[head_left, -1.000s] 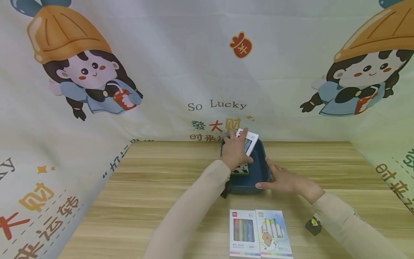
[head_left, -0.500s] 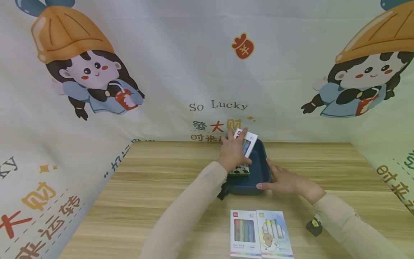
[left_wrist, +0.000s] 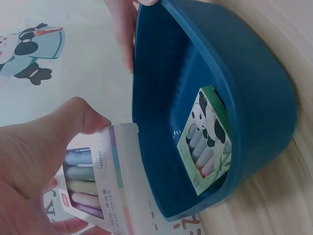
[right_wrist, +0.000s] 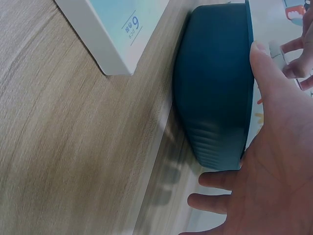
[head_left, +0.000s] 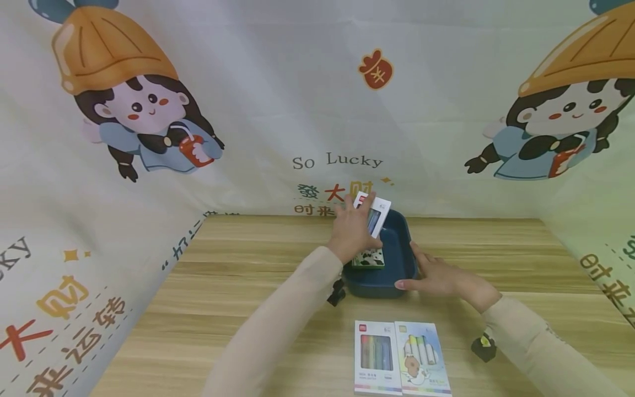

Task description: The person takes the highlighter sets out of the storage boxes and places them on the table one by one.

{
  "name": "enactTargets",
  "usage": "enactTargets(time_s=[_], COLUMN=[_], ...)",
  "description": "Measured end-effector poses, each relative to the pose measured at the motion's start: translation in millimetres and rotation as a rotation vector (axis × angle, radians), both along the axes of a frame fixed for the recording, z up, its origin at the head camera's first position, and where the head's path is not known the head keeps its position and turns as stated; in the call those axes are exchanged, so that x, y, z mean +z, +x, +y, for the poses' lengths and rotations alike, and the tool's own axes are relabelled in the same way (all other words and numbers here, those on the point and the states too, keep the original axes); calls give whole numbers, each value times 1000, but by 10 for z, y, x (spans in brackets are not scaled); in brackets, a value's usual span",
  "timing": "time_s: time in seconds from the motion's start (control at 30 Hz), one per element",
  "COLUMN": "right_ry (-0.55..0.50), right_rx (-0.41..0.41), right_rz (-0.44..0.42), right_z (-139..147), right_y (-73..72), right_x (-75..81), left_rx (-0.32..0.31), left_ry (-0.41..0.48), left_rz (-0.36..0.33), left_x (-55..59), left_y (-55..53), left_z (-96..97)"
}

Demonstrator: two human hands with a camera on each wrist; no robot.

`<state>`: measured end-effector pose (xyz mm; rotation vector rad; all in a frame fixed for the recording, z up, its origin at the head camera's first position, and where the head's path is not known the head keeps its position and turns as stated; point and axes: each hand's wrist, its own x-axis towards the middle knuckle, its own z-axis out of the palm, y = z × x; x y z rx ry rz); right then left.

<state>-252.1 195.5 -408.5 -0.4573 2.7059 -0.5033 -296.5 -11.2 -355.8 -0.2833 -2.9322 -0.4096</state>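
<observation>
My left hand [head_left: 349, 231] holds a white box of highlighters [head_left: 383, 207], tilted over the far left rim of a dark blue plastic bin [head_left: 379, 289]. Through the box's window [left_wrist: 83, 183] several pastel pens show, with the thumb on one edge and the fingers behind. Inside the bin, against its left wall, leans a green and white panda-print marker box [left_wrist: 203, 142]. At the bin's right front corner rests my right hand [head_left: 436, 275], thumb on the rim and straight fingers [right_wrist: 210, 203] along the outer side.
Two more pen boxes lie side by side nearer me: a white windowed box [head_left: 377, 358] and a pale blue box with a cartoon bear [head_left: 424, 358]. A printed cloth backdrop [head_left: 248, 110] rises right behind the wooden table [head_left: 258, 264].
My left hand, with the highlighter box, has shifted slightly left and up over the bin, uncovering more of its inside. The right hand stays at the bin's corner.
</observation>
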Motion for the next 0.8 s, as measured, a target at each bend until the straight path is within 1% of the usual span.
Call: enactTargets(time_s=[0.13, 0.27, 0.43, 0.6, 0.8], right_ry=[-3, -7, -4, -5, -6], right_rx=[-2, -8, -17, -17, -14], right_rz=[-6, -13, -14, -10, -12], right_z=[-2, 1, 4, 3, 8], right_y=[3, -6, -18, -22, -32], right_x=[-4, -10, -16, -17, -37], left_rx=[12, 33, 57, 67, 66], left_ry=[-22, -34, -21, 1, -8], left_rz=[11, -4, -23, -19, 2], left_x=[19, 38, 65, 86, 81], left_y=[13, 29, 49, 69, 80], left_z=[-24, -51, -75, -107, -150])
